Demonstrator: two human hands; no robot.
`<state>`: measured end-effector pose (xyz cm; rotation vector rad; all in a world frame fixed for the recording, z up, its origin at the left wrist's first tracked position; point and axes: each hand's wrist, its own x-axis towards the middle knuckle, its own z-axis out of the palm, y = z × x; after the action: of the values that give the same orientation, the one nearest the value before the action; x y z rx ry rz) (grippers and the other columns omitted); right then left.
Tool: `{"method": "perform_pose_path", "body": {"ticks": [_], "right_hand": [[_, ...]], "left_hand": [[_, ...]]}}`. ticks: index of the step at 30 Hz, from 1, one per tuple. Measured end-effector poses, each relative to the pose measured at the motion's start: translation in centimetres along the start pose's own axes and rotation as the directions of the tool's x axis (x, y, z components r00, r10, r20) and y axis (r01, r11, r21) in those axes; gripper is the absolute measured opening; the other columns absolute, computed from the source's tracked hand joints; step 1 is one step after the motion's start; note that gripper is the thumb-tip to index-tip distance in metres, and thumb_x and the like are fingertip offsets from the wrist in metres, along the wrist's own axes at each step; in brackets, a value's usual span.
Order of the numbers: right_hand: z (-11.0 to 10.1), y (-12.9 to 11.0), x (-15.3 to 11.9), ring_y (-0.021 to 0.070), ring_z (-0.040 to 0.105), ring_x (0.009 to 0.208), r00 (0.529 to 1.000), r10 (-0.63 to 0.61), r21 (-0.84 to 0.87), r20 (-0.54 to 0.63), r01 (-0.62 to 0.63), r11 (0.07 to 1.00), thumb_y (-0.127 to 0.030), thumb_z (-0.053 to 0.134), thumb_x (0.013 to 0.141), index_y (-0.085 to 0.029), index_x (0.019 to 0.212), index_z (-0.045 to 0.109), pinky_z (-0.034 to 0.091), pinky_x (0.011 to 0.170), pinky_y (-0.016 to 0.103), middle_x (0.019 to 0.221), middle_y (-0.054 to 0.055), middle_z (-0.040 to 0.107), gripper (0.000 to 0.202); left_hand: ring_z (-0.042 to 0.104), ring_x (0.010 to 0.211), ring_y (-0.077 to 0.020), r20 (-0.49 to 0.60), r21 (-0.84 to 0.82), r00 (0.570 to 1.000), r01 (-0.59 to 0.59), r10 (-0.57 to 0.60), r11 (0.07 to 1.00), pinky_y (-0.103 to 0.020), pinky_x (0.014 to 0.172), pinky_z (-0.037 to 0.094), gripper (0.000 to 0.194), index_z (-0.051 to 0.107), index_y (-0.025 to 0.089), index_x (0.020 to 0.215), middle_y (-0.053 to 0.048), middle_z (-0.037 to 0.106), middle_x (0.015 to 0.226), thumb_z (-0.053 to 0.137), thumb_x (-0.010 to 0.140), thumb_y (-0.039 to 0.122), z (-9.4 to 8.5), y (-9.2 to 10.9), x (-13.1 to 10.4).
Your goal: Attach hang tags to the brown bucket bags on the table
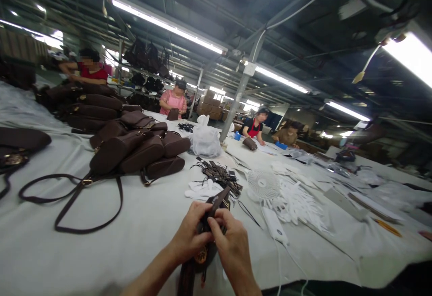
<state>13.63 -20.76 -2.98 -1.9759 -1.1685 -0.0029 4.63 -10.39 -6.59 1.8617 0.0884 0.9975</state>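
Note:
A small dark brown handbag [211,257] with a round gold emblem stands on the white-covered table in front of me, partly hidden by my hands. My left hand [191,233] pinches the bag's brown strap [221,198] from the left. On the other side, my right hand [230,235] has thumb and fingers closed on the same strap, close to the left fingertips. The strap's flat end points up and away. Just beyond lies a heap of dark tags with thin cords [221,174], beside some white paper pieces [202,190].
Brown handbags [141,150] are piled at left, with a loose strap loop [89,229] lying towards me. A white fan [263,184] with a cable stands right of the tags, beside white strips [300,201]. Several co-workers [173,100] are across the table, near a pole [234,107].

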Motion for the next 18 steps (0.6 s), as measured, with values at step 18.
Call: {"method": "perform_pose_path", "body": {"ticks": [18], "right_hand": [[-2.3,4.5,7.3,0.0155,0.056,0.055,0.976,0.025,0.083,0.217,-0.044,0.996,-0.023,0.052,0.082,-0.018,0.089,0.057,0.044,0.056,0.026,0.060,-0.003,0.057,0.010]], "left_hand": [[0.047,0.096,-0.0251,0.033,0.329,0.995,-0.098,0.093,0.939,-0.040,0.085,0.041,0.019,0.052,0.016,0.081,-0.008,0.060,0.106,0.069,0.076,0.023,1.0,0.7,-0.3]]}}
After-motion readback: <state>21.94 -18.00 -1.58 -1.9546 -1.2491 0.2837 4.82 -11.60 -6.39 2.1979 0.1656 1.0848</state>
